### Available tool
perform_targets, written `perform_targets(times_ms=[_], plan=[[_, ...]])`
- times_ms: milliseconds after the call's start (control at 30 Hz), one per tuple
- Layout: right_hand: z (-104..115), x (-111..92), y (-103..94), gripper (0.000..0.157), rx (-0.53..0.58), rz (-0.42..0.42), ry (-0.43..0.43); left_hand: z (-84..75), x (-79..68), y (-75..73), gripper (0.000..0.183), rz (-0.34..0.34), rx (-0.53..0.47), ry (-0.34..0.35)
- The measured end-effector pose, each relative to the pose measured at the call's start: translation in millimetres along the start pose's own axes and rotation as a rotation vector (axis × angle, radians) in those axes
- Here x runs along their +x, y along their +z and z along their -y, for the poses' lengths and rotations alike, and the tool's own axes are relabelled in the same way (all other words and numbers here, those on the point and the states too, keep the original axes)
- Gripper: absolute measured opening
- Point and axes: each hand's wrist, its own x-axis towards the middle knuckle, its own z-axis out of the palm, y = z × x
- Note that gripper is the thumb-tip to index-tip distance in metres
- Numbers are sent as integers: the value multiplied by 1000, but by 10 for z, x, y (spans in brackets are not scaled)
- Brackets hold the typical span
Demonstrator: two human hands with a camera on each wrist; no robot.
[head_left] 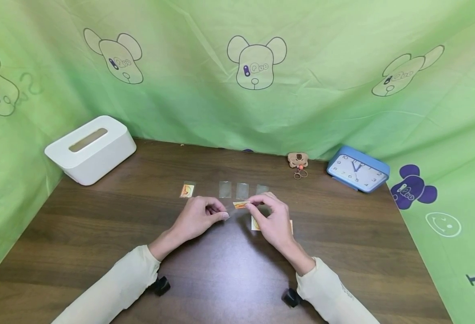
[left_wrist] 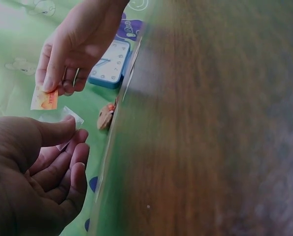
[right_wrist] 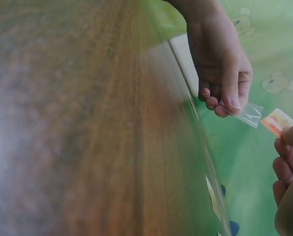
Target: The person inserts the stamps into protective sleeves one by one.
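My left hand point(head_left: 197, 218) pinches a small clear plastic sleeve point(right_wrist: 251, 116) between thumb and fingers. In my right hand point(head_left: 273, 220), thumb and fingertips grip a small orange-and-white card point(head_left: 239, 204) by one end. The card's free edge points at the sleeve's mouth, with a narrow gap between them in the right wrist view. On the wooden table beyond my hands lie several clear sleeves point(head_left: 225, 189) in a row. A sleeve with an orange card point(head_left: 187, 190) in it lies to their left. More cards point(head_left: 255, 224) show partly from under my right hand.
A white tissue box point(head_left: 100, 157) stands at the table's back left. Toward the back right are a brown bear-head keychain point(head_left: 297, 159) and a blue clock point(head_left: 359, 169). A green printed curtain point(head_left: 205, 108) hangs behind and along both sides of the table.
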Motion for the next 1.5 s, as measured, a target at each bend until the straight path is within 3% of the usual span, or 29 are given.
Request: perform_targets(times_ms=[500,1233,1500], plan=[[-35,-2,-1,15,-46,40,23,-26,7,4,8,12,13,-8],[-54,21,-54,7,-111,122,3,2,0,-3,10,27,37,13],[-33,30,-57,10,-122,145,41,1,1,2,11,31,57,30]])
